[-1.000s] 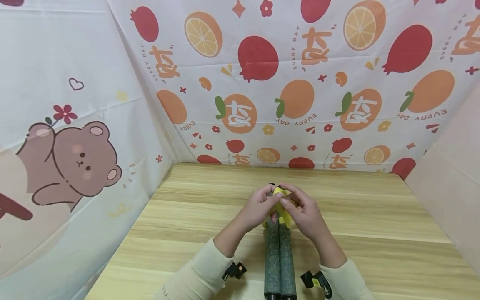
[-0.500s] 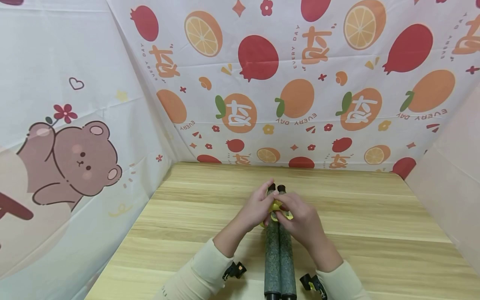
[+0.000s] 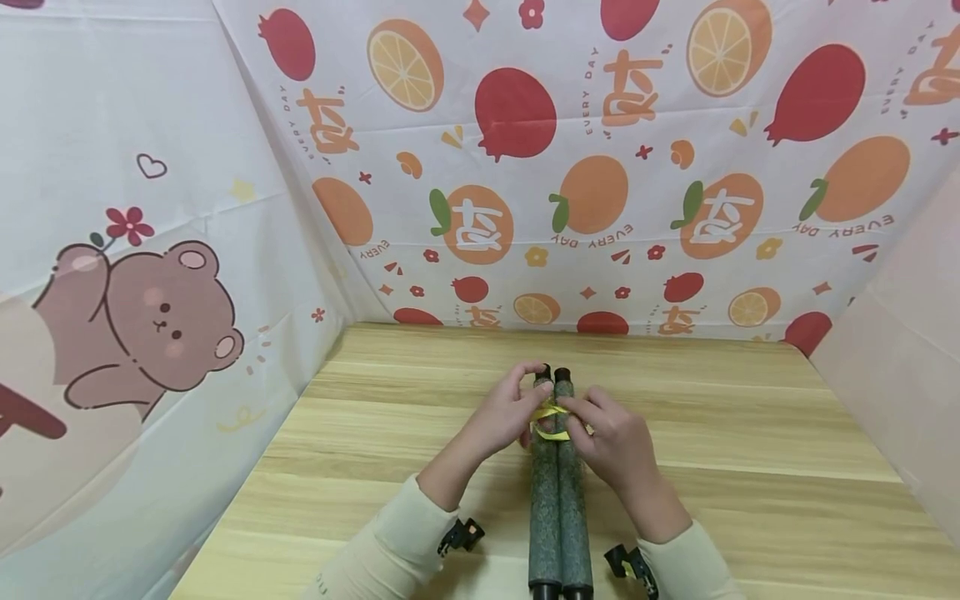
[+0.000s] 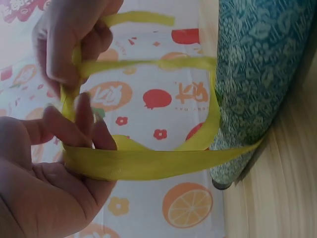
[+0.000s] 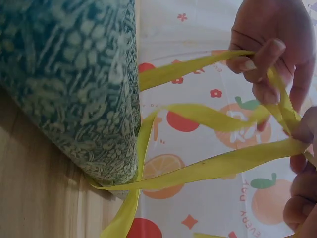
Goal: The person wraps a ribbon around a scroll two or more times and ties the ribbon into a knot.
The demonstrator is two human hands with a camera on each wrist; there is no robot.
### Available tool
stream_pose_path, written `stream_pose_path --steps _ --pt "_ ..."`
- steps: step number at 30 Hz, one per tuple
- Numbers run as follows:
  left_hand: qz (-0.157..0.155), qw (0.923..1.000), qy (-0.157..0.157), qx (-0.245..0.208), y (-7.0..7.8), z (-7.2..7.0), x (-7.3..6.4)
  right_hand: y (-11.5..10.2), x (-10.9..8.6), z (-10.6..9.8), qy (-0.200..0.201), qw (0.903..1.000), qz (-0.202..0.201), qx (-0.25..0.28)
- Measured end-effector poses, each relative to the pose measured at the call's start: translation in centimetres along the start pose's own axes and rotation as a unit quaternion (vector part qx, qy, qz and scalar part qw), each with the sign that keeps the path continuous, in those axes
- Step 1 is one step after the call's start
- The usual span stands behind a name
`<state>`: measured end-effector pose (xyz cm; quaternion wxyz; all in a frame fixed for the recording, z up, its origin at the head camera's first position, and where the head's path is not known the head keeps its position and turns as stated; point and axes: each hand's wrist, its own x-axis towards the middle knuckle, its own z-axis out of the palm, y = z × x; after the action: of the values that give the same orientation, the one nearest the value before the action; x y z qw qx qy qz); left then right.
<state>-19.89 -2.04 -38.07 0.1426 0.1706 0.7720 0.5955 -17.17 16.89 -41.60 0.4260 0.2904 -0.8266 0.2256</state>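
I read the green scroll [image 3: 545, 508] as my landmark: two rolls side by side on the counter [image 3: 360, 475], long axis running away from me. The yellow ribbon [image 4: 163, 164] is at the scroll's far part, its loops crossing that axis and standing off the surface, loose rather than snug.

My left hand [image 3: 504, 414] sits at the scroll's left side, its grip grasping ribbon among bent fingers; my right hand [image 3: 621, 437] is at the right side, pinching more ribbon. Neither is clearly nearer: the loops lie between them. I judge the coming move turns on that crossing, with any pull going sideways, square to the rolls.
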Motion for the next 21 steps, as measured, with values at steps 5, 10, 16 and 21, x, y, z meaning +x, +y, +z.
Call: stream_pose_path --steps 5,10,16,21 --pt "0.030 0.9994 0.013 -0.006 -0.3 -0.3 -0.1 -0.1 -0.2 -0.3 -0.058 0.9959 0.053 0.045" --pt "0.100 0.9948 0.009 0.014 -0.3 -0.4 -0.2 -0.6 0.2 -1.1 -0.194 0.8992 0.247 0.305" --pt "0.138 0.9874 -0.011 0.076 -0.9 -0.4 -0.3 0.0 0.5 -1.4 -0.247 0.7513 0.396 0.467" --pt "0.126 0.9824 -0.059 0.125 -1.3 -0.3 -0.4 0.1 0.4 -1.4 -0.235 0.7178 0.423 0.501"
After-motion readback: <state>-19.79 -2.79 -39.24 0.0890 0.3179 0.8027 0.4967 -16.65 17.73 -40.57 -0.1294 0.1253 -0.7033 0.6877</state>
